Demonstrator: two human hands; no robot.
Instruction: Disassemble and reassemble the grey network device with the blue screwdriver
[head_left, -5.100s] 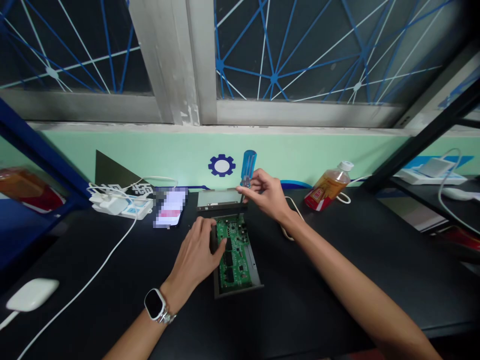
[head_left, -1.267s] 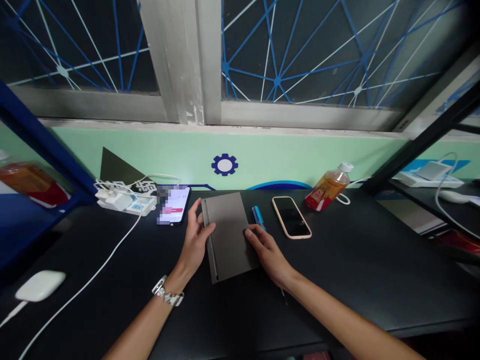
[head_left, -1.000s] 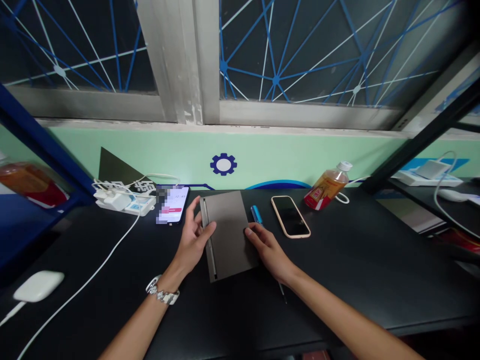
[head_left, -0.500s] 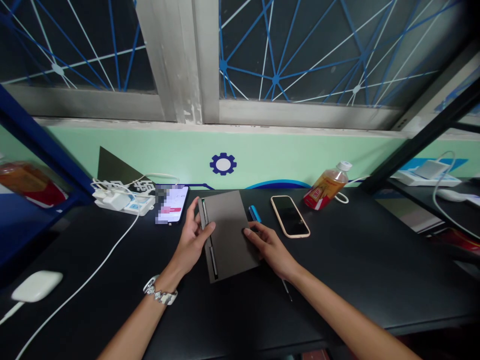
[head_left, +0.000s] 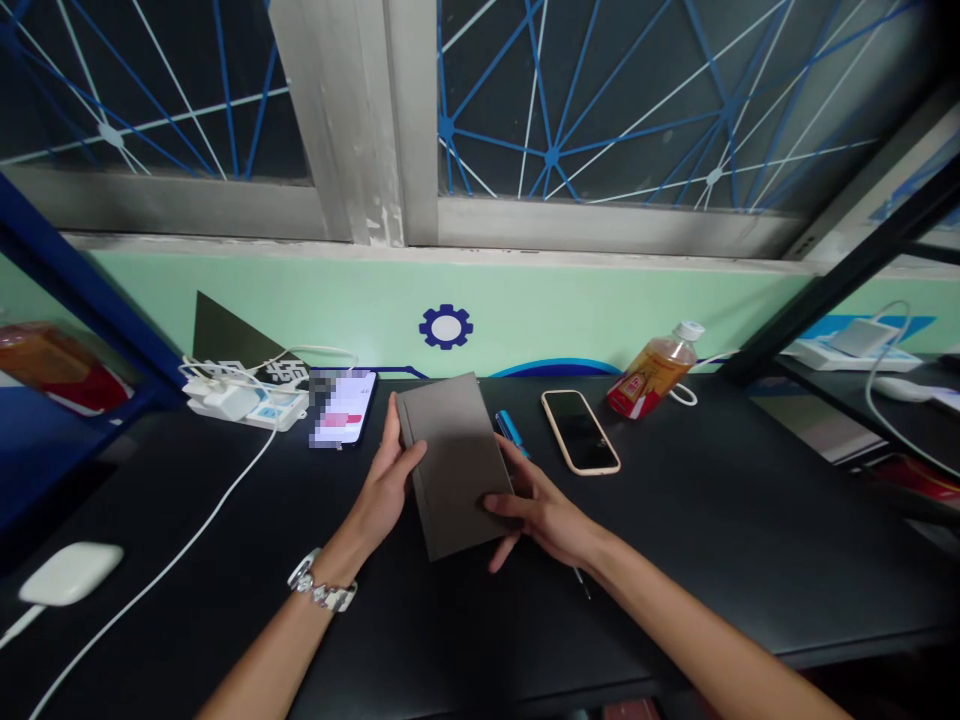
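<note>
A grey hardcover notebook [head_left: 461, 450], its plain cover facing up, is held slightly tilted over the black desk. My left hand [head_left: 390, 470] grips its left edge, thumb on top and fingers underneath. My right hand [head_left: 544, 510] closes on the lower right edge, thumb on the cover, with one finger stretched below the corner. Just beyond the right hand lies a blue pen [head_left: 511, 432], or at least a blue pen-like barrel. A thin metal tip [head_left: 583, 583] shows from beneath the right wrist; the rest of it is hidden.
A phone in a pale case [head_left: 581, 432] lies to the right, near a tilted drink bottle [head_left: 656, 370]. At left are a lit phone [head_left: 346, 410], a white power strip [head_left: 259, 405] with cables, and a white charger [head_left: 71, 573]. Behind stands a green wall [head_left: 360, 300] under windows.
The metal strip along the notebook's left side is now covered, and a smooth cover shows. My right hand has slid down toward the lower right corner.
</note>
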